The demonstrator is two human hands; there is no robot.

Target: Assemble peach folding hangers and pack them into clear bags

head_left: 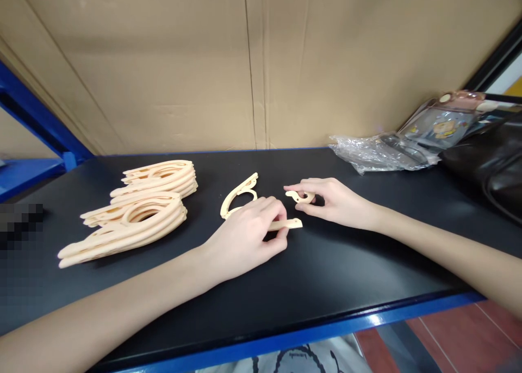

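Head view: you look down on a black tabletop (346,264), with a stack of cream-coloured curved pieces (153,231), your landmark, at the far left. The stack lies in two bundles, one behind the other; their long axes slant, narrow ends pointing left and toward you, rounded ends to the right.

Just right of the stack, a loose curved piece (243,184) lies with its long axis slanting, its slim tip pointing away from you and to the right. Its lower part goes behind your left hand (244,231), which grips a straight strip (293,224). That strip runs nearly crosswise, its free end pointing right, away from the stack; whether it joins the loose piece is hidden.

Farther right of the stack, your right hand (332,199) pinches a small hooked piece (308,198) between thumb and fingers. Its long axis is also roughly crosswise, the exposed end pointing left, toward the stack. Well to the stack's right lie crumpled clear plastic (379,150) and a dark bag (485,155).
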